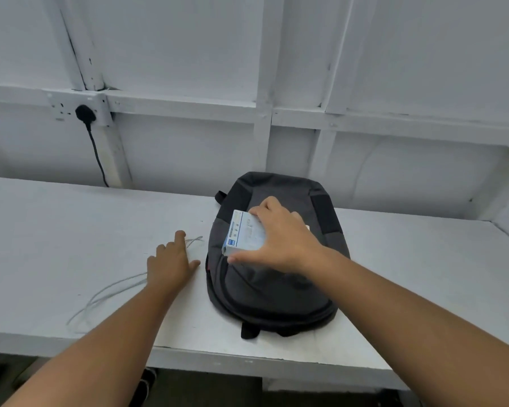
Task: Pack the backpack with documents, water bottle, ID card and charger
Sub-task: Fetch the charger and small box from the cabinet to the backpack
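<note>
Hands split the work: right hand (279, 239) pinching a pale box (244, 235) over the closed backpack (271, 283) lying flat on the counter (71, 230), probably for stowing; left hand (171, 264) spread flat on a white cable (109, 292), probably the charger's, likely gathering it.

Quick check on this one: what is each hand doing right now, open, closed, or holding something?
Left hand: open, fingers spread, lying on the white cable on the table.
Right hand: closed around a white and blue box, on top of the backpack.
</note>
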Demonstrator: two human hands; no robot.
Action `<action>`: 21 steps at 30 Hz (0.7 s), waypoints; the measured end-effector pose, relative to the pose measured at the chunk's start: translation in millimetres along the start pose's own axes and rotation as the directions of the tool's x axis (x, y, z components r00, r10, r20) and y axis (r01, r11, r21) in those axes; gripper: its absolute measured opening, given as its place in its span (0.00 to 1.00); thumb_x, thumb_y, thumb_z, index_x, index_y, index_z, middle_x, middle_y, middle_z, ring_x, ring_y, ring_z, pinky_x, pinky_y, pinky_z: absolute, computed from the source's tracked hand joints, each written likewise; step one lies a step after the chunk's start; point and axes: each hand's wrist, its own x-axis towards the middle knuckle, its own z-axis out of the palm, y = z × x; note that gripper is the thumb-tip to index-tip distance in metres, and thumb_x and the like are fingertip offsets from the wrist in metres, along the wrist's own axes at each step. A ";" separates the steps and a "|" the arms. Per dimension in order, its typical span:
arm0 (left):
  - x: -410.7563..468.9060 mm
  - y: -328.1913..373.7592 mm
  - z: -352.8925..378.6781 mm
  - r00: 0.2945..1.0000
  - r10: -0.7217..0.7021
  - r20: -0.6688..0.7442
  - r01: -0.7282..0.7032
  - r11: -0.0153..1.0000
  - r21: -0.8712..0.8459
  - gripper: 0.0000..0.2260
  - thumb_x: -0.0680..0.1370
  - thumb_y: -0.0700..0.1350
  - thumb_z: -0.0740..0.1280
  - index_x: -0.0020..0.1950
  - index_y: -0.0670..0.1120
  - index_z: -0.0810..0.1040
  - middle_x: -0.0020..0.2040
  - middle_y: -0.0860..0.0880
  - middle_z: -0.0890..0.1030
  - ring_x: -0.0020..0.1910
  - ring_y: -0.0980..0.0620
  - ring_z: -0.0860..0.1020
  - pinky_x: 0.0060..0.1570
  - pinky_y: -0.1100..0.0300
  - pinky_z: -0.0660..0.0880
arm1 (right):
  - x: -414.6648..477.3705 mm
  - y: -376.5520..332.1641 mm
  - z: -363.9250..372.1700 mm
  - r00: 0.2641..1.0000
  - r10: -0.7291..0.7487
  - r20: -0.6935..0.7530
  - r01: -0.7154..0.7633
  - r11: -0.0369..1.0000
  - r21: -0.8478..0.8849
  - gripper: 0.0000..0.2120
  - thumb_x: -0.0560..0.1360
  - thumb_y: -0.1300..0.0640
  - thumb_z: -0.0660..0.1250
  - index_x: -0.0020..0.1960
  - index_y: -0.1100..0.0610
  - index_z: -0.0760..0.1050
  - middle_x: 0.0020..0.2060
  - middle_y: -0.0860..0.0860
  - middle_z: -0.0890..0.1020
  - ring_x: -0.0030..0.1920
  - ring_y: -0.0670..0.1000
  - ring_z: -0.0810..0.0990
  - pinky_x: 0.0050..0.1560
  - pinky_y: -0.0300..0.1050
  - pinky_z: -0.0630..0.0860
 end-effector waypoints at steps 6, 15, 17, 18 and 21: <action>-1.3 -5.0 -1.0 0.991 -0.062 0.118 0.052 0.995 0.086 0.36 0.73 0.67 0.67 0.73 0.50 0.60 0.64 0.45 0.76 0.64 0.42 0.74 0.60 0.44 0.71 | 2.0 2.3 15.0 1.000 -0.005 0.005 0.005 0.999 -0.047 0.44 0.60 0.22 0.69 0.66 0.49 0.70 0.57 0.46 0.69 0.54 0.49 0.72 0.65 0.55 0.68; -56.6 54.7 -70.0 0.999 -0.001 0.035 0.026 0.693 -0.720 0.15 0.80 0.59 0.66 0.54 0.49 0.83 0.55 0.48 0.85 0.52 0.50 0.83 0.53 0.51 0.80 | 3.6 -3.3 28.2 1.000 0.005 0.013 -0.004 0.996 -0.087 0.44 0.61 0.22 0.67 0.66 0.49 0.70 0.57 0.47 0.70 0.54 0.50 0.73 0.64 0.56 0.69; -59.4 63.7 -89.2 0.947 0.047 0.319 0.263 0.457 -0.850 0.18 0.80 0.60 0.65 0.53 0.46 0.83 0.47 0.45 0.87 0.39 0.49 0.85 0.42 0.55 0.83 | 5.4 -8.0 28.6 1.000 -0.002 -0.014 0.001 0.994 -0.105 0.42 0.62 0.23 0.67 0.65 0.49 0.71 0.56 0.46 0.70 0.52 0.50 0.74 0.62 0.55 0.70; -58.0 66.5 -92.6 0.924 0.077 0.375 0.313 0.413 -0.855 0.19 0.80 0.59 0.65 0.54 0.44 0.83 0.44 0.44 0.87 0.35 0.49 0.85 0.39 0.56 0.82 | 5.2 -7.7 28.1 1.000 -0.005 -0.024 0.002 0.993 -0.115 0.41 0.62 0.23 0.67 0.65 0.49 0.72 0.55 0.46 0.70 0.53 0.49 0.74 0.62 0.55 0.70; -53.7 62.1 -92.1 0.913 0.111 0.393 0.336 0.343 -0.877 0.17 0.81 0.53 0.68 0.57 0.40 0.82 0.45 0.42 0.88 0.39 0.47 0.86 0.42 0.54 0.83 | 1.9 -5.1 29.6 0.996 -0.035 -0.077 0.026 0.993 -0.113 0.47 0.61 0.22 0.67 0.71 0.50 0.68 0.63 0.47 0.70 0.61 0.50 0.72 0.67 0.55 0.67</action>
